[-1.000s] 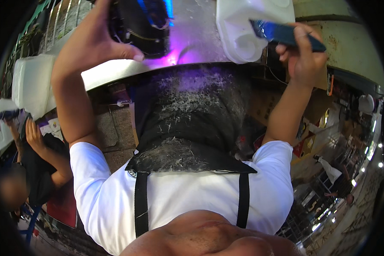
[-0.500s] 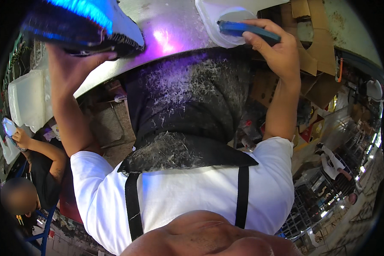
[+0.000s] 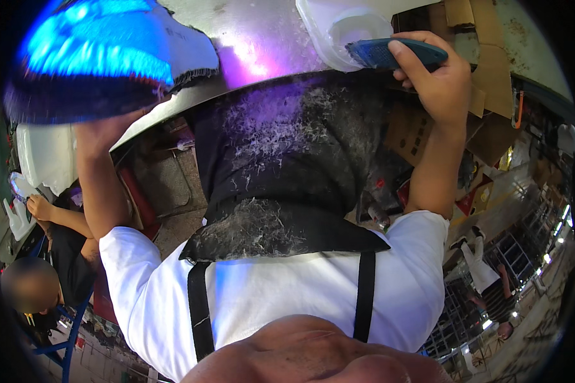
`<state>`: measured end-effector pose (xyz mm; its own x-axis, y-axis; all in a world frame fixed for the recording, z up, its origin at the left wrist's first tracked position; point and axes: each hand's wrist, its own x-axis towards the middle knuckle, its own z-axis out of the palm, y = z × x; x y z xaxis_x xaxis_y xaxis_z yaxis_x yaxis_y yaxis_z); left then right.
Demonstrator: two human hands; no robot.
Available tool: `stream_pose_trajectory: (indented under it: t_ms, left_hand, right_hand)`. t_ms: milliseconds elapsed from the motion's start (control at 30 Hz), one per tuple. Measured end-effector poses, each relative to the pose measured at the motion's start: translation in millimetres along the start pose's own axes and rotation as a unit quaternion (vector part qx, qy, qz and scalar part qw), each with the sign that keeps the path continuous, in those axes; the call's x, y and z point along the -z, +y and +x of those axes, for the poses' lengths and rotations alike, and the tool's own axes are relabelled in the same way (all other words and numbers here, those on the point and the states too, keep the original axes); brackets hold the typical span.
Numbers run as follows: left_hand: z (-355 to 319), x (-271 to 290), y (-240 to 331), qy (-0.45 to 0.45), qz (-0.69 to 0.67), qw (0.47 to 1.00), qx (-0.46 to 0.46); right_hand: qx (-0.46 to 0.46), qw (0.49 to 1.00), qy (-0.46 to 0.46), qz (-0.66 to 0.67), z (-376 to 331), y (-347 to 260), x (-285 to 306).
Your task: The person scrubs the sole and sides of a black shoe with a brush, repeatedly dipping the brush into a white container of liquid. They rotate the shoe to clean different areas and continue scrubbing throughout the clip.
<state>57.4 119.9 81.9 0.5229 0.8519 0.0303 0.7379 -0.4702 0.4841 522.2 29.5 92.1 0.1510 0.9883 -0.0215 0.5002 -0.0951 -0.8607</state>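
My left hand (image 3: 112,129) holds up a bulky shoe-like piece (image 3: 108,64) at the upper left; its fingers are mostly hidden beneath. The piece is dark below, glows blue under a lamp, and has a pale flap with a frayed or stitched edge; its exact kind I cannot make out. On the upper right, my right hand (image 3: 446,86) is closed round a flat teal brush (image 3: 399,53), thumb on top. The brush's dark tip points left, at the near rim of a white plastic tub (image 3: 326,39); whether they touch I cannot tell.
A shiny metal table (image 3: 255,32) with a purple glare curves ahead of my fiber-covered black apron (image 3: 275,127). Cut cardboard (image 3: 492,60) lies at the right. At the far left a co-worker (image 3: 70,268) sits holding a small pale object. Another person (image 3: 485,271) stands far right.
The shoe-like piece has tilted and come lower left, showing more of its blue-lit side. My right hand and the brush have shifted right and slightly down.
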Motion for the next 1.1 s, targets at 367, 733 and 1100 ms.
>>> stream_pose_trajectory:
  t_ms: [367, 733, 1100]
  left_hand:
    - [6.4, -40.7, 38.8, 0.191, -0.118, 0.968, -0.116]
    - [-21.2, -51.3, -1.3, 0.103, -0.04, 0.961, -0.251]
    - [-24.6, -100.4, -3.1, 0.275, -0.025, 0.868, -0.413]
  right_hand:
    - [0.033, 0.984, -0.101, 0.139, 4.0, 24.1, -4.2]
    - [-0.085, 0.901, 0.144, 0.4, -43.2, 47.2, -27.1]
    - [-0.151, 0.67, -0.044, 0.726, -59.0, -2.7, -197.3]
